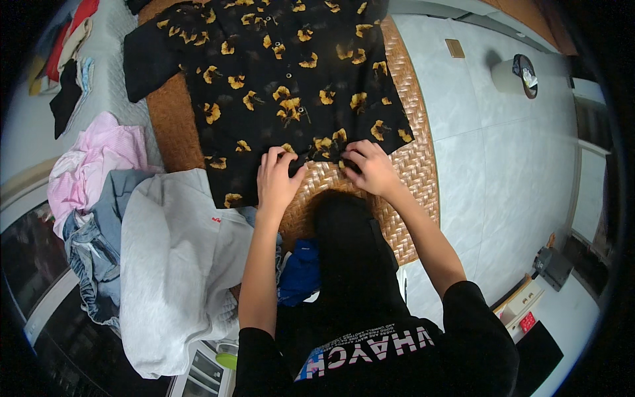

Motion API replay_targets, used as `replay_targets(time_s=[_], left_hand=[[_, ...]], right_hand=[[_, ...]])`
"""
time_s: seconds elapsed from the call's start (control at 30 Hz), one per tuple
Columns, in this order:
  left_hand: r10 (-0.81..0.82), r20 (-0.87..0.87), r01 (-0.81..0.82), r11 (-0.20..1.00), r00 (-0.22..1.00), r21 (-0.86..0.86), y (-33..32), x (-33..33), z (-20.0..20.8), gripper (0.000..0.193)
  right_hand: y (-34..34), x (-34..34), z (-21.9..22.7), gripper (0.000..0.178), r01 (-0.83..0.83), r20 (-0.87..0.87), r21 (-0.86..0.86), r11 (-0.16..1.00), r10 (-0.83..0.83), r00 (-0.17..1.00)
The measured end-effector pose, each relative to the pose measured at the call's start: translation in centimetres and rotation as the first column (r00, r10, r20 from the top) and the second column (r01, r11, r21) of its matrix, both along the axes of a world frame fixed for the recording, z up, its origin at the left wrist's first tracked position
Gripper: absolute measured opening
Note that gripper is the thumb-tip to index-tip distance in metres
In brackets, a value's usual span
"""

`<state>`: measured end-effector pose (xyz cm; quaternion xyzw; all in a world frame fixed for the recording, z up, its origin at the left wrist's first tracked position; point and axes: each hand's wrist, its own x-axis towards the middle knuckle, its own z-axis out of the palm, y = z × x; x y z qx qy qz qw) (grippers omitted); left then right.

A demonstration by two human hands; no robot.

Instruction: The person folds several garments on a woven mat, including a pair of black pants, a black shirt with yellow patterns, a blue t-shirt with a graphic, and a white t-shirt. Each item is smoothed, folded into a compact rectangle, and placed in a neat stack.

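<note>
A black button-up shirt [264,99] with yellow flower prints lies spread out, its hem toward me and its button line up the middle. My left hand [278,178] grips the hem left of the middle, fingers curled on the cloth. At the hem right of the middle, my right hand [368,167] pinches the fabric between thumb and fingers. Between the two hands the hem dips over a woven mat [417,192]. One sleeve [149,63] of the shirt stretches out to the far left.
Left of me are a light grey garment [165,264], a pink striped cloth [99,152] and blue denim [92,264]. A blue cloth [301,271] lies by my leg. More clothes [69,79] rest on the far-left quilted surface. A bin [516,76] stands on the tiled floor [489,152].
</note>
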<state>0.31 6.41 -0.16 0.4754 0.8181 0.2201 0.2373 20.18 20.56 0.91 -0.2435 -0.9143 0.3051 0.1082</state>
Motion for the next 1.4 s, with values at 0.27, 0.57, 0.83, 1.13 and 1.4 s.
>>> replay_targets(time_s=[0.27, 0.57, 0.83, 1.13, 1.4], left_hand=[[-0.148, -0.134, 0.173, 0.963, 0.980, 0.205, 2.0, 2.1, 1.3, 0.041], [-0.497, -0.067, 0.491, 0.811, 0.865, 0.319, 6.6, 1.4, -1.1, 0.028], [-0.468, 0.177, 0.401, 0.861, 0.866, 0.314, 0.7, -0.4, 4.1, 0.034], [-0.308, -0.163, 0.303, 0.951, 0.937, -0.060, -6.6, -3.7, 1.2, 0.065], [-0.003, 0.010, 0.003, 1.000, 1.000, -0.019, -5.3, -0.8, -0.1, 0.078]], right_hand=[[1.5, 0.8, -4.5, 0.019, 0.253, -0.031, -0.735, 0.629, -0.404, 0.914], [2.9, 1.9, -1.4, 0.035, 0.009, -0.091, -0.115, 0.993, -0.020, 0.996], [3.1, 5.3, 0.0, 0.013, 0.126, -0.109, 0.209, 0.970, -0.105, 0.988], [1.6, 6.4, -1.3, 0.024, 0.359, -0.142, 0.213, 0.909, -0.334, 0.932], [-3.5, 5.5, -1.0, 0.015, 0.508, -0.149, -0.160, 0.846, -0.529, 0.835]])
